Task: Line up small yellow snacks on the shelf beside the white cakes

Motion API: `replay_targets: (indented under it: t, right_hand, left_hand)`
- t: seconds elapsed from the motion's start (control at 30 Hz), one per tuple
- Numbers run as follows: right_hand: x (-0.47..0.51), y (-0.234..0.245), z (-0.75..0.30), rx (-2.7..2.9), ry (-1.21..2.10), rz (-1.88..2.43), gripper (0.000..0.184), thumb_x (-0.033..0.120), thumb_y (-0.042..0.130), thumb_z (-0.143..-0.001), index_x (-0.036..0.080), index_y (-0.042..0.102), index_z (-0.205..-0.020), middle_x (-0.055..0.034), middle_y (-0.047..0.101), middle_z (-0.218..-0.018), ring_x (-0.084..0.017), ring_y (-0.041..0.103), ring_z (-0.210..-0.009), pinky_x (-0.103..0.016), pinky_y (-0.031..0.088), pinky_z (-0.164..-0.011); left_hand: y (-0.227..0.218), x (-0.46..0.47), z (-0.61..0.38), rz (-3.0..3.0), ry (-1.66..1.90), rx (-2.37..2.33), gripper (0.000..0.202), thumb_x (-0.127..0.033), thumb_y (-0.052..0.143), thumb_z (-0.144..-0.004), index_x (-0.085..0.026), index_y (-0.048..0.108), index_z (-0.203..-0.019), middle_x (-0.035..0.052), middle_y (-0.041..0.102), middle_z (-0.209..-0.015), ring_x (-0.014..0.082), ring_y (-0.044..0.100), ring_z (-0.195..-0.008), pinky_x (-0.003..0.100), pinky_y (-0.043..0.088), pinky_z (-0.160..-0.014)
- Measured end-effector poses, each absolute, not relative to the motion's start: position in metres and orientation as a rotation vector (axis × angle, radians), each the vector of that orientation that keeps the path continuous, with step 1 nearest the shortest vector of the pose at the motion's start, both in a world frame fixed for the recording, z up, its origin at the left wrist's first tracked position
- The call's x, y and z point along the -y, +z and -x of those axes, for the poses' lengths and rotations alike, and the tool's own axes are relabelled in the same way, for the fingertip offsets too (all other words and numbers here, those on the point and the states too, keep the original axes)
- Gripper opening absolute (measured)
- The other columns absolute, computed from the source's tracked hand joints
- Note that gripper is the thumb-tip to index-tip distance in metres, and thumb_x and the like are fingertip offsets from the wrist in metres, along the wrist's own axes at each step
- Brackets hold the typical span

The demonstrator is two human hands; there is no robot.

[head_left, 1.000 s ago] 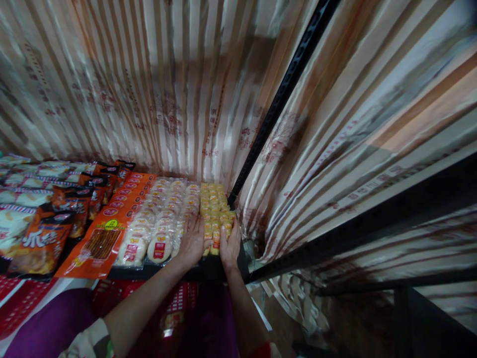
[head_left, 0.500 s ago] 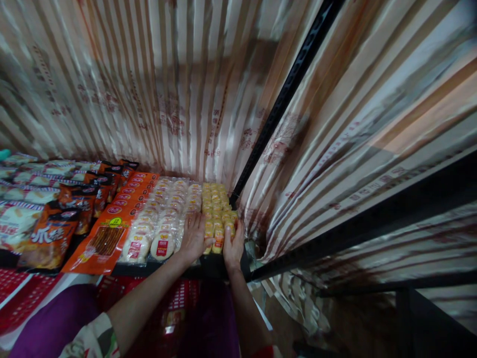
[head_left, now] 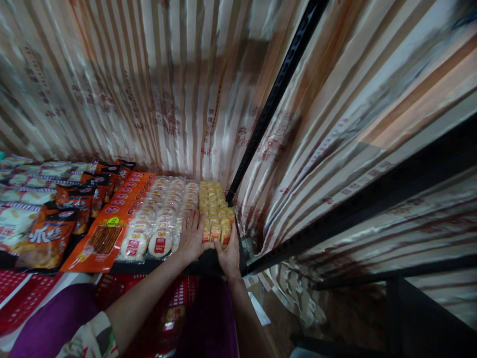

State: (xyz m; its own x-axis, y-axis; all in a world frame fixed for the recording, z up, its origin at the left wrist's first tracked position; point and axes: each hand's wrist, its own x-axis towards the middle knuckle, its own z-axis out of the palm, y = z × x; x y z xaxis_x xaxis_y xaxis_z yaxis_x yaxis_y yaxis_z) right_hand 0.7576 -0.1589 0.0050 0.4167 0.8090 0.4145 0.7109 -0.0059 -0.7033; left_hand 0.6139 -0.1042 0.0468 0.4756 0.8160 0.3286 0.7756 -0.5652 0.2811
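Observation:
My left hand (head_left: 192,235) lies flat with fingers stretched out on the row of yellow snack packets (head_left: 213,208) at the right end of a black shelf (head_left: 175,267), its palm partly over the white round pastry packets (head_left: 161,219). My right hand (head_left: 227,253) is at the shelf's front edge, fingers curled around the nearest yellow packets, thumb pressed to their front. Both forearms reach up from below.
Orange flat packs (head_left: 112,226) and dark orange bags (head_left: 50,237) fill the shelf further left. A striped satin curtain (head_left: 179,84) hangs behind and to the right. A black upright post (head_left: 274,102) stands at the shelf's right end. Red baskets (head_left: 22,293) sit below.
My right hand slid down from the packets' right side to their front edge. My left hand stays flat on the rows. The view shifted slightly.

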Motion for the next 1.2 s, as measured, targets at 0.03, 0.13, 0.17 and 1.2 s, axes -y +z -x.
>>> replay_targets:
  t: [0.03,0.13,0.17,1.2]
  right_hand:
    - [0.158,0.005,-0.758,1.33,0.144,1.741,0.076,0.043,0.05,-0.079,0.012,0.022,-0.142,-0.0171,0.034,-0.144,-0.027,0.033,-0.132,-0.046,0.03,-0.106]
    - [0.156,0.003,-0.758,1.324,0.156,1.749,0.077,0.045,0.051,-0.079,0.011,0.022,-0.142,-0.0178,0.035,-0.143,-0.027,0.034,-0.131,-0.045,0.031,-0.105]
    - [0.156,0.003,-0.758,1.318,0.154,1.757,0.078,0.045,0.051,-0.079,0.011,0.022,-0.142,-0.0178,0.035,-0.143,-0.028,0.035,-0.131,-0.045,0.031,-0.105]
    - [0.168,-0.001,-0.76,1.149,0.172,1.824,0.054,0.042,0.044,-0.083,0.011,0.051,-0.126,-0.0161,0.059,-0.121,-0.025,0.056,-0.109,-0.04,0.043,-0.094]
  left_hand:
    - [0.046,0.104,-0.615,-2.616,0.673,-1.415,0.091,-0.044,0.065,-0.072,-0.009,0.017,-0.141,0.0249,0.028,-0.145,0.0345,0.019,-0.138,0.054,0.022,-0.107]
    - [0.046,0.104,-0.617,-2.615,0.688,-1.411,0.087,-0.038,0.064,-0.073,-0.008,0.018,-0.14,0.0242,0.029,-0.145,0.033,0.02,-0.138,0.053,0.021,-0.108]
    - [0.046,0.104,-0.617,-2.615,0.685,-1.411,0.087,-0.037,0.064,-0.073,-0.008,0.018,-0.14,0.0243,0.029,-0.145,0.0328,0.02,-0.138,0.053,0.021,-0.109]
    - [0.045,0.109,-0.62,-2.638,0.712,-1.439,0.087,-0.035,0.066,-0.072,-0.008,0.02,-0.141,0.0245,0.026,-0.146,0.0334,0.017,-0.138,0.053,0.024,-0.108]
